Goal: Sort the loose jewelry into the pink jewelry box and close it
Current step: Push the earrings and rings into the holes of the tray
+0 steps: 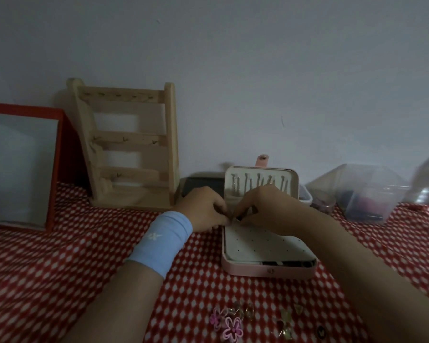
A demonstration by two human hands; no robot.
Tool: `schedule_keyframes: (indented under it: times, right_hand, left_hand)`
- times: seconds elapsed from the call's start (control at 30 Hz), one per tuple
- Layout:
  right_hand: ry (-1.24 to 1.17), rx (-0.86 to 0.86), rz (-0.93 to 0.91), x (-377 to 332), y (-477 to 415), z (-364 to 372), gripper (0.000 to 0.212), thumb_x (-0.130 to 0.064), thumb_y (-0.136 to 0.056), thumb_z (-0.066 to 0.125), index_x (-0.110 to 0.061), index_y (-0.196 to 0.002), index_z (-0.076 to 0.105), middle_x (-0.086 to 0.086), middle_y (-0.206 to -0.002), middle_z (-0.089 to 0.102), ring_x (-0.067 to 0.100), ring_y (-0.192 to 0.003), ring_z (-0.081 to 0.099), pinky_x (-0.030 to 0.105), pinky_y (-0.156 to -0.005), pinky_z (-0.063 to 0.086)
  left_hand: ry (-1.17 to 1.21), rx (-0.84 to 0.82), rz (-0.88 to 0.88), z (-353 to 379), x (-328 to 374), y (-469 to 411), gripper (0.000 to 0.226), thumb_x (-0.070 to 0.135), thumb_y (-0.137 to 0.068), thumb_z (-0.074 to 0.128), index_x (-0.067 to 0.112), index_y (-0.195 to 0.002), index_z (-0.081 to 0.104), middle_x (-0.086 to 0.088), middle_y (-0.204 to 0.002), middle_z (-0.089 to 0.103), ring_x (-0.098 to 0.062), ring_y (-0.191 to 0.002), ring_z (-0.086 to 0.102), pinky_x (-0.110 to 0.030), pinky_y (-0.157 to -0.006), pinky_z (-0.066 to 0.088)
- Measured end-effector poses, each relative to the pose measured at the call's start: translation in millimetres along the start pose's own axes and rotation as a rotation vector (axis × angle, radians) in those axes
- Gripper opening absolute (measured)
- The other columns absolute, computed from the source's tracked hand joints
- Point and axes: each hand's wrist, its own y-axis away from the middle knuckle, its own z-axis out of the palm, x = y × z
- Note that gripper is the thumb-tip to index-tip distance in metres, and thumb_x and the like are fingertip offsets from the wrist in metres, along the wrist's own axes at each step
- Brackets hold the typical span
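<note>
Loose jewelry: nearest me on the dotted cloth; pink flower shapes, gold bits, blurred, partly cut off.
Pink jewelry box: just beyond, open; rounded shell, cream perforated panel, upright lid hung with thin chains.
My left hand, right hand: curled fingertips meet over the panel's far edge; anything pinched I cannot tell.
Wooden stand: farthest, slatted, at the wall.

Pretty dim in my room here, just a plain pale wall behind the table. Table's got my red cloth with white dots over it. Along the far edge: a red-framed mirror at the far left corner, a wooden rack with hooks just beside it, clear plastic tubs toward the far right
</note>
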Motion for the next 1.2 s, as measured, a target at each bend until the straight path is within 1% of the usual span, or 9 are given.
schedule_keyframes:
  times: [0.13,0.27,0.37,0.47,0.63,0.77,0.87,1.0,1.2]
  right_hand:
    - [0.001,-0.053,-0.031,-1.0,1.4,-2.0,0.022,-0.022,-0.093,0.068,-0.033,-0.109,0.078,-0.012,-0.108,0.071,0.006,-0.092,0.06,0.022,-0.09,0.046]
    - [-0.076,0.035,0.035,-0.9,1.0,2.0,0.018,-0.024,-0.089,0.073,-0.034,-0.101,0.081,-0.013,-0.099,0.074,0.007,-0.089,0.063,0.028,-0.088,0.051]
    - [-0.148,0.095,0.096,1.9,0.6,1.7,0.014,-0.025,-0.085,0.077,-0.033,-0.095,0.082,-0.017,-0.09,0.074,0.001,-0.082,0.064,0.025,-0.084,0.054]
    - [-0.125,0.051,0.075,3.0,2.0,2.7,0.017,-0.024,-0.086,0.076,-0.037,-0.096,0.081,-0.029,-0.077,0.064,-0.007,-0.076,0.059,0.017,-0.078,0.046]
    - [-0.116,0.058,0.095,-1.8,13.5,0.2,0.015,-0.025,-0.088,0.074,-0.032,-0.1,0.08,-0.019,-0.097,0.072,-0.002,-0.085,0.062,0.024,-0.087,0.053]
    - [-0.106,0.09,0.098,-4.2,39.8,-14.2,0.016,-0.026,-0.089,0.074,-0.031,-0.104,0.078,-0.022,-0.097,0.069,-0.018,-0.073,0.055,0.002,-0.066,0.038]
    - [-0.096,0.031,0.057,-8.0,65.5,-26.4,0.014,-0.024,-0.088,0.075,-0.031,-0.099,0.08,-0.024,-0.09,0.07,-0.024,-0.074,0.054,0.003,-0.064,0.039]
    - [-0.12,-0.114,0.081,-15.2,104.5,-34.5,0.015,-0.023,-0.087,0.075,-0.033,-0.096,0.079,-0.027,-0.087,0.069,-0.018,-0.075,0.057,0.004,-0.062,0.042]
    - [-0.082,-0.356,0.15,-19.2,142.3,-28.2,0.019,-0.028,-0.083,0.079,-0.033,-0.101,0.078,-0.019,-0.108,0.073,-0.001,-0.099,0.064,0.016,-0.087,0.042]
  left_hand:
    - [0.002,0.009,-0.002,-0.8,-0.6,-0.9,0.013,0.025,-0.076,0.079,0.027,-0.088,0.08,0.011,-0.087,0.075,-0.003,-0.081,0.068,-0.028,-0.084,0.056]
    - [-0.037,0.046,0.005,1.3,1.5,-0.9,0.011,0.027,-0.075,0.08,0.024,-0.084,0.075,0.012,-0.081,0.07,-0.005,-0.079,0.065,-0.02,-0.073,0.051]
    - [-0.027,0.056,0.006,3.8,2.7,0.1,0.012,0.027,-0.076,0.08,0.027,-0.085,0.072,0.014,-0.079,0.066,0.001,-0.073,0.06,-0.012,-0.065,0.043]
    - [-0.051,0.051,0.03,7.8,4.2,3.0,0.016,0.023,-0.082,0.075,0.023,-0.098,0.075,0.015,-0.086,0.064,0.007,-0.069,0.053,-0.006,-0.066,0.037]
    - [-0.079,0.065,0.026,11.1,8.7,11.3,0.02,0.022,-0.086,0.071,0.022,-0.106,0.074,0.006,-0.107,0.07,-0.002,-0.087,0.058,-0.016,-0.083,0.043]
    - [-0.121,0.107,0.053,10.2,21.4,23.0,0.02,0.022,-0.087,0.069,0.021,-0.108,0.072,0.004,-0.109,0.066,-0.009,-0.096,0.06,-0.02,-0.085,0.046]
    - [-0.12,0.161,0.103,10.1,38.5,35.3,0.018,0.022,-0.087,0.07,0.022,-0.105,0.068,0.008,-0.105,0.057,-0.008,-0.093,0.056,-0.012,-0.077,0.04]
    - [-0.032,0.098,0.127,18.8,71.9,57.3,0.012,0.024,-0.087,0.069,0.024,-0.098,0.064,0.01,-0.105,0.058,-0.004,-0.091,0.053,-0.016,-0.079,0.044]
    - [-0.069,-0.085,0.207,42.5,105.0,85.9,0.012,0.032,-0.087,0.067,0.024,-0.096,0.068,0.01,-0.093,0.063,0.0,-0.078,0.055,-0.016,-0.069,0.045]
